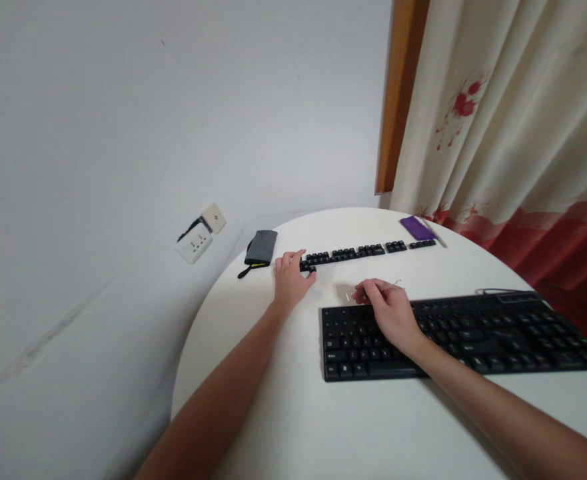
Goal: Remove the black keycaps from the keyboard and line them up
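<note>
My left hand rests on the table at the left end of a line of loose black keycaps. Its thumb and fingers curl round a few keycaps there. Above the upper left of a black keyboard, my right hand is closed in a pinch. It holds a thin wire tool that looks like a keycap puller; most of it is hidden by the fingers. Bare key positions show at the keyboard's upper left, while lettered keys remain in the lower rows. My right forearm crosses over the keyboard.
A grey pouch with a black loop lies at the round white table's far left. A purple cloth item and a pale stick lie at the far right. A wall socket and a curtain border the table.
</note>
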Motion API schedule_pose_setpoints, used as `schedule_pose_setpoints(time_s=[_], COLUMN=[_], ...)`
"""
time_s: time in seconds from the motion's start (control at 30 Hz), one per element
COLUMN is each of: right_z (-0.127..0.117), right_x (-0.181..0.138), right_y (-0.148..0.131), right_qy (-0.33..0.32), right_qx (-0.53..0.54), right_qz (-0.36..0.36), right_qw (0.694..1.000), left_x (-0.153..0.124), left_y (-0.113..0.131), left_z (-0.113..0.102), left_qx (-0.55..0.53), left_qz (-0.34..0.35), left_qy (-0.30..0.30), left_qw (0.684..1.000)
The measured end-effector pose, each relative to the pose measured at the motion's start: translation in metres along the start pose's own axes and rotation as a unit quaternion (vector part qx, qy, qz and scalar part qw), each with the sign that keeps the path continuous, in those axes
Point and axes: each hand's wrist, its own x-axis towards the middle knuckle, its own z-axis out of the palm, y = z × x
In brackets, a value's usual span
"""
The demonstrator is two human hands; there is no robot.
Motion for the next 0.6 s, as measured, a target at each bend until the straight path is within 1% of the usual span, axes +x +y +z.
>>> schedule_pose_setpoints(time_s=[0.3,0.6], right_z=[0.0008,0.0008], right_x=[-0.0004,-0.0003], right_y=[0.0008,0.0022], right_qy=[0.004,0.008], right_qx=[0.008,-0.002], right_qz=[0.005,-0.004], right_qw=[1.0,1.0], left_x=[0.0005,0.0004], left_y=[-0.0016,-0.0006], left_z=[0.0013,0.0003], left_qx=[0.0,0.003], left_qz=[-0.006,-0.007], left_qy=[-0.002,-0.003], left_qw=[1.0,1.0])
